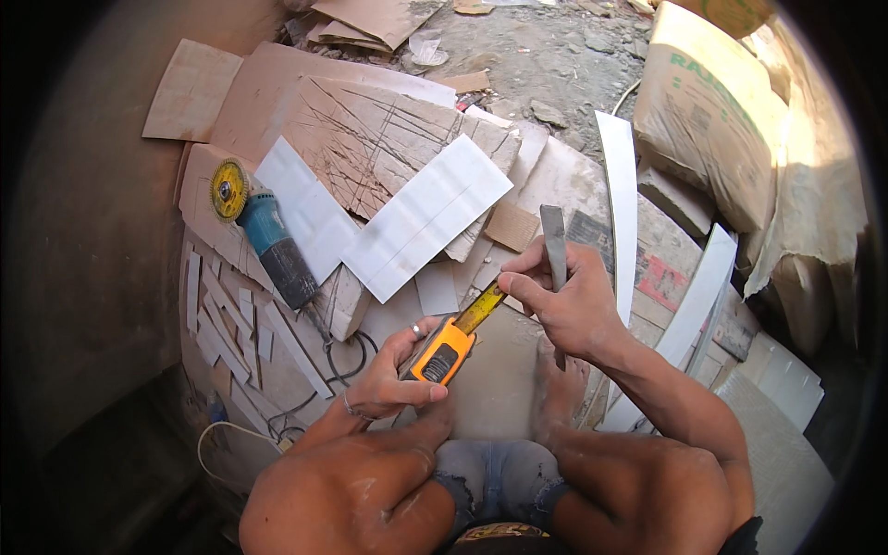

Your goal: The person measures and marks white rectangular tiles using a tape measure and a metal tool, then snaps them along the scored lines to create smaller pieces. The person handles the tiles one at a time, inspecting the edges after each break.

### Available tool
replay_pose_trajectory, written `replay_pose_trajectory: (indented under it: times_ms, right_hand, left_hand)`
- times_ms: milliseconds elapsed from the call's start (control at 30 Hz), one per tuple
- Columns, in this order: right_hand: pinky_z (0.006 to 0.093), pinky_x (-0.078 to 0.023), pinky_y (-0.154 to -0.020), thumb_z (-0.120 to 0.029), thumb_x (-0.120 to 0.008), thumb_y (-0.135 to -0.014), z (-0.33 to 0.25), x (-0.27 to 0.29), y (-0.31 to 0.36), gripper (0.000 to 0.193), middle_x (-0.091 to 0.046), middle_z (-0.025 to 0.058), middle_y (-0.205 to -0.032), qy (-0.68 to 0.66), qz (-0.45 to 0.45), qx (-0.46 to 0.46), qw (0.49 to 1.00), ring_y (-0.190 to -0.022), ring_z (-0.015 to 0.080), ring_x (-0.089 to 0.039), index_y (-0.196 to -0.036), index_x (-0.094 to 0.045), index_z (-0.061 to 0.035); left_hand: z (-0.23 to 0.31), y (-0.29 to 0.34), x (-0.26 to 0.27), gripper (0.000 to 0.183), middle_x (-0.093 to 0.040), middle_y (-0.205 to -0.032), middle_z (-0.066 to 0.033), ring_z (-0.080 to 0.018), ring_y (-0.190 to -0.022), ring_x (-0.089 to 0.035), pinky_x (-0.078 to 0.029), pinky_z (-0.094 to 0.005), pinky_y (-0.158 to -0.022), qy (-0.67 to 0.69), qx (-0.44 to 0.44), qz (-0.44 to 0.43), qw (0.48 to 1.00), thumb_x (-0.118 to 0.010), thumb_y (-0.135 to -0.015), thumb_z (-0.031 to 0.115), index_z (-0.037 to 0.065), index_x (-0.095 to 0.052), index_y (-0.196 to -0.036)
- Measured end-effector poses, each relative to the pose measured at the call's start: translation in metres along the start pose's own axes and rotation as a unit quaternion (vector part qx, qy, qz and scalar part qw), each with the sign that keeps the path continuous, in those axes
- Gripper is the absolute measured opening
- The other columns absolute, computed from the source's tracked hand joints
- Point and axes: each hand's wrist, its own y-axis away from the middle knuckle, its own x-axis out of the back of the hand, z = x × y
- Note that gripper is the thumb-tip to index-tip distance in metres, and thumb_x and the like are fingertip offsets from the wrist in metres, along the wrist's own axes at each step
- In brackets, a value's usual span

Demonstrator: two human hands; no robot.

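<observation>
My left hand point(388, 375) is closed around an orange and black tape measure point(438, 356). A short length of its yellow blade point(481, 307) is drawn out, and the thumb and finger of my right hand point(573, 296) pinch its end. That same hand also grips a flat grey metal bar point(554, 240), held upright between the fingers. Just beyond my hands, a white tile piece point(430, 217) with a thin line along it lies tilted over a scored board point(370, 139). Another white tile piece point(301, 208) touches it on the left.
A teal angle grinder point(268, 236) with a yellow disc lies at left, its cord curling nearby. Narrow tile offcuts point(222, 319) are scattered at the lower left. Long white strips point(620, 199) lie on the right, near a large sack point(708, 111). Rubble point(536, 55) covers the far ground.
</observation>
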Motion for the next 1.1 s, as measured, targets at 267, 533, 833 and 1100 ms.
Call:
replay_pose_trajectory:
  times_ms: [267, 533, 833, 1100]
  right_hand:
    - [0.0207, -0.034, -0.051, -0.01, -0.078, -0.093, -0.058, 0.075, -0.034, 0.011, -0.063, -0.0001, -0.072, -0.053, 0.086, 0.09, 0.991, -0.058, 0.0049, -0.049, -0.096, -0.073, -0.0006]
    - [0.0243, -0.042, -0.054, -0.011, -0.077, -0.094, -0.042, 0.035, -0.012, 0.011, -0.064, 0.0016, -0.07, -0.045, 0.006, -0.028, 0.999, -0.058, 0.0075, -0.056, -0.091, -0.072, -0.0011]
    - [0.0296, -0.048, -0.068, -0.015, -0.07, -0.099, -0.001, -0.017, 0.014, 0.028, -0.067, 0.0028, -0.085, 0.032, -0.178, -0.102, 0.978, -0.072, 0.0089, -0.056, -0.124, -0.075, -0.0034]
    - [0.0365, -0.055, -0.07, -0.027, -0.08, -0.092, 0.033, 0.09, -0.017, 0.045, -0.074, 0.0171, -0.105, 0.448, 0.229, 0.11, 0.857, -0.074, 0.0194, -0.066, -0.127, -0.069, 0.0001]
  left_hand:
    - [0.008, 0.003, 0.001, 0.101, -0.062, -0.132, -0.0147, -0.0156, -0.121, -0.061, -0.047, -0.0272, -0.106, -0.014, 0.0, -0.016, 1.0, -0.096, -0.071, 0.018, -0.001, -0.04, -0.152]
    - [0.012, -0.006, -0.001, 0.095, -0.062, -0.132, -0.0187, -0.02, -0.121, -0.061, -0.045, -0.0345, -0.111, -0.006, -0.045, -0.013, 0.999, -0.093, -0.071, 0.018, 0.004, -0.039, -0.148]
    - [0.014, -0.009, -0.003, 0.091, -0.06, -0.128, -0.009, -0.0157, -0.117, -0.058, -0.045, -0.0305, -0.105, -0.024, -0.047, 0.028, 0.998, -0.088, -0.076, 0.016, 0.003, -0.039, -0.151]
    - [-0.026, 0.062, 0.046, 0.072, -0.061, -0.124, -0.0106, -0.0174, -0.116, -0.057, -0.045, -0.0329, -0.105, -0.388, -0.048, 0.208, 0.897, -0.087, -0.078, 0.019, -0.001, -0.052, -0.138]
